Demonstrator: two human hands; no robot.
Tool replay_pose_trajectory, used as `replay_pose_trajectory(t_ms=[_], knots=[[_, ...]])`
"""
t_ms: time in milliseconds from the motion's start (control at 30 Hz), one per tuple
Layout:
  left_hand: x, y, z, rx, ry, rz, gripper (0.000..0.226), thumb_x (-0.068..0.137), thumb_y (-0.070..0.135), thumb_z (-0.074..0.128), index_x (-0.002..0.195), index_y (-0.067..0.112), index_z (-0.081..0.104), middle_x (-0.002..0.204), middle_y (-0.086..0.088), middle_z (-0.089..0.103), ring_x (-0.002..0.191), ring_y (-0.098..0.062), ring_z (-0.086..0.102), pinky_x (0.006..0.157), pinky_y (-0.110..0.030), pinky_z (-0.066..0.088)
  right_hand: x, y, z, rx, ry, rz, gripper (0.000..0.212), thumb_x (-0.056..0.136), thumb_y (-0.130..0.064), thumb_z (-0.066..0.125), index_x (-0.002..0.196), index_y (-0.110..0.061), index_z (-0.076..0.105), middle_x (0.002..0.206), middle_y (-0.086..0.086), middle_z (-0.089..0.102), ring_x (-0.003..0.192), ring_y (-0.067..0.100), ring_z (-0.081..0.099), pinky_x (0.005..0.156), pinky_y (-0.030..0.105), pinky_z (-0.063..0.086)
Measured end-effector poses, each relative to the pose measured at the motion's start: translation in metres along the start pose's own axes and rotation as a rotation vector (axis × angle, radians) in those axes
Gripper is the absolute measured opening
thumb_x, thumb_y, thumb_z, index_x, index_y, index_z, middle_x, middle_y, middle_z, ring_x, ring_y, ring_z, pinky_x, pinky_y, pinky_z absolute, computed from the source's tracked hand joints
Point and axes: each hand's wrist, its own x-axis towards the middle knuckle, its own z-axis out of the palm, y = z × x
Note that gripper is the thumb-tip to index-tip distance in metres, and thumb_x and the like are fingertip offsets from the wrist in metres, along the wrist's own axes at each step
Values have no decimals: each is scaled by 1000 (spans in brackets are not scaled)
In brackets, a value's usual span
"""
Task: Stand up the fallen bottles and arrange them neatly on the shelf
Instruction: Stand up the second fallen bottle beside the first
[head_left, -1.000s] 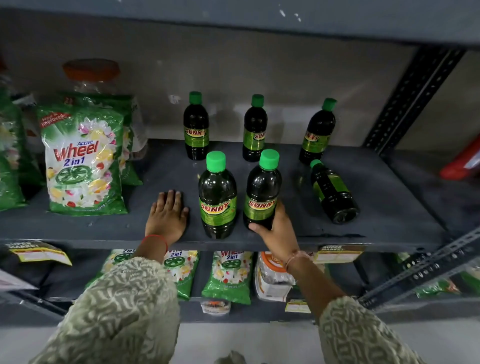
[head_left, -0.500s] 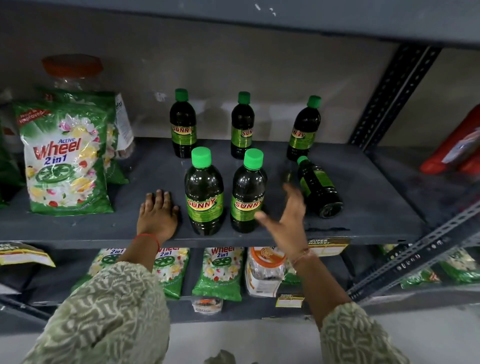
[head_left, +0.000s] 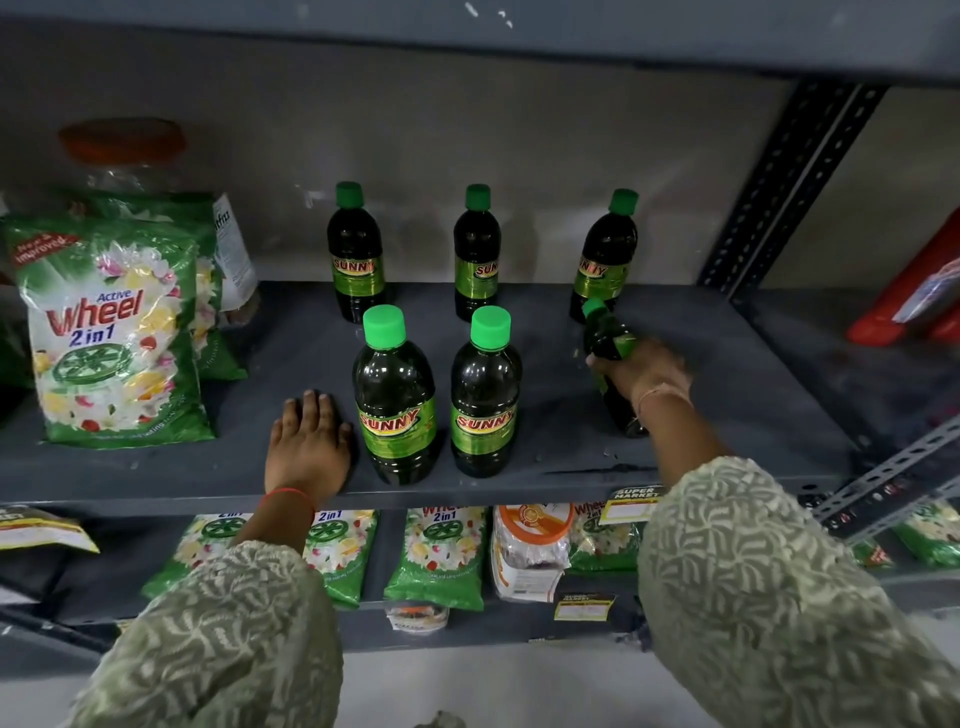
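fingers (head_left: 602, 364) of right hand (head_left: 647, 371) wrap fallen bottle (head_left: 608, 338) (grip blurred).

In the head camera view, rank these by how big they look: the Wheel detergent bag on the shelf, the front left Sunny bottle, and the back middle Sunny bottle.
1. Wheel detergent bag, largest.
2. Front left Sunny bottle.
3. Back middle Sunny bottle, smallest. It stands farther from the camera, so the two bottles may really match.
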Motion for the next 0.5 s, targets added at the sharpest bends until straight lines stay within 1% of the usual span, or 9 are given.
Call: replay_pose_trajectory(t_ms=[33, 100, 167, 233, 333, 367, 400, 467, 500], knots=[[0, 0, 0, 1, -1, -2, 54, 97, 28, 25, 145, 6, 13, 158, -13, 8, 146, -33, 5, 119, -44, 10, -4, -3, 3, 97, 70, -35, 74, 68, -55, 67, 119, -5, 48, 123, 21, 56, 118, 39, 47, 97, 44, 39], [0, 0, 0, 2, -5, -3, 55, 97, 28, 24, 145, 6, 12, 158, -13, 8, 146, -32, 5, 120, -43, 10, -14, -12, 11, 419, 152, -88, 78, 65, -51, 72, 121, -6, 41, 123, 21, 52, 118, 39, 45, 101, 48, 38], [0, -1, -1, 2, -13, -5, 55, 97, 29, 23, 145, 6, 11, 158, -12, 7, 146, -32, 4, 120, -43, 9, -24, -19, 22, 724, 168, -108, 83, 58, -46, 77, 122, -10, 37, 123, 18, 49, 116, 38, 46, 100, 52, 40], [0, -1, -1, 5, -17, -4, 55, 97, 29, 23, 146, 7, 10, 158, -12, 7, 146, -31, 4, 120, -43, 9, -35, -23, 33, 851, 160, -123, 87, 56, -38, 79, 125, -11, 34, 123, 14, 43, 117, 35, 44, 102, 51, 40], [-1, -1, -1, 14, -17, 0, 56, 97, 30, 23, 146, 7, 9, 158, -12, 6, 146, -31, 4, 120, -43, 9, -40, -21, 46, 914, 132, -161, 92, 57, -23, 83, 131, -12, 29, 130, 17, 40, 122, 34, 42, 106, 52, 37], [-1, -1, -2, 14, -18, -1, 56, 97, 30, 23, 146, 7, 9, 158, -12, 6, 146, -31, 4, 120, -43, 9, -40, -20, 48, 915, 129, -177, 94, 58, -23, 83, 132, -11, 27, 133, 19, 39, 124, 35, 41, 107, 53, 35], [-1, -1, -2, 12, -18, -2, 56, 97, 30, 23, 146, 7, 9, 158, -12, 6, 146, -31, 4, 120, -43, 9, -41, -21, 48, 882, 145, -187, 97, 57, -27, 84, 134, -9, 26, 135, 20, 38, 126, 35, 38, 108, 53, 33], [-2, 0, -2, 7, -23, -6, 55, 97, 30, 22, 146, 8, 8, 158, -12, 6, 146, -31, 3, 120, -42, 8, -45, -26, 44, 721, 245, -173, 109, 50, -51, 79, 134, -4, 27, 137, 22, 35, 128, 37, 32, 109, 52, 29], [-1, -1, -2, 5, -23, -8, 55, 97, 30, 22, 146, 8, 8, 159, -11, 5, 146, -30, 3, 120, -42, 8, -48, -29, 40, 636, 307, -167, 114, 45, -60, 75, 132, -2, 29, 136, 23, 36, 126, 38, 33, 106, 50, 29]])
